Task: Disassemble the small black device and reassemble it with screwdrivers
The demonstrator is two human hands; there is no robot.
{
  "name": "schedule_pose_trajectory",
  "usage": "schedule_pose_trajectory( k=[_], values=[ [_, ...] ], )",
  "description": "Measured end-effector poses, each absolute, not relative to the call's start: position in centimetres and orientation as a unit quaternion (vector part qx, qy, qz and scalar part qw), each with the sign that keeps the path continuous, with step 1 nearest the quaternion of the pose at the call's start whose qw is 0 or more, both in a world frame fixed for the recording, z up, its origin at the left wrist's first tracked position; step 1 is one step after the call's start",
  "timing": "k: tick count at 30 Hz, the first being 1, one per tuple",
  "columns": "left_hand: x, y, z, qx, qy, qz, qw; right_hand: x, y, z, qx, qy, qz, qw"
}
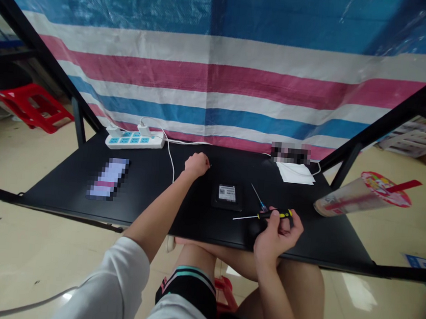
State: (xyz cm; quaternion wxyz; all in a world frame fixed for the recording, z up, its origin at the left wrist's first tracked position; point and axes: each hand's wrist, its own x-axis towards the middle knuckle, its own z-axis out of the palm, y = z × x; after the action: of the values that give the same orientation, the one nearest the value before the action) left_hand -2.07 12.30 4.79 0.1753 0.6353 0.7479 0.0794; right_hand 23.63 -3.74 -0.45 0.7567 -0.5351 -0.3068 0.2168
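My right hand (278, 236) is wrapped round a black and yellow screwdriver (275, 215), its thin shaft pointing left over the table. Just behind it a second screwdriver (258, 197) with a blue handle lies on the black tabletop, its handle end partly hidden by my hand. Left of these lies a flat black solid-state drive (228, 196) with a white label facing up. My left hand (197, 164) rests farther back on the table, beyond the drive and to its left. Its fingers are closed, and whatever they pinch is too small to name.
A white power strip (135, 141) with plugs and cables stands at the back left. A phone (108, 178) lies in front of it. On the right are white paper (295, 173) and a tall drink cup (346, 202) with a red straw. A striped sheet (208, 75) hangs behind.
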Motion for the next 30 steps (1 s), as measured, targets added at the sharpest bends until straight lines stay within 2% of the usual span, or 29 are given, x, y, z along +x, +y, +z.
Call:
schedule_pose_trajectory(
  k=[18, 24, 30],
  values=[
    [-2.8, 10.6, 5.2, 0.579, 0.79, 0.106, 0.171, 23.7, -3.6, -0.7, -0.534, -0.3, 0.224, 0.759],
    [-1.0, 5.0, 5.4, 0.578, 0.777, 0.208, 0.137, 23.8, -3.7, -0.9, -0.53, -0.296, 0.215, 0.765],
    [1.7, -1.2, 3.0, 0.662, 0.661, 0.331, 0.127, 23.6, -2.7, -0.2, -0.514, -0.318, 0.141, 0.784]
  ],
)
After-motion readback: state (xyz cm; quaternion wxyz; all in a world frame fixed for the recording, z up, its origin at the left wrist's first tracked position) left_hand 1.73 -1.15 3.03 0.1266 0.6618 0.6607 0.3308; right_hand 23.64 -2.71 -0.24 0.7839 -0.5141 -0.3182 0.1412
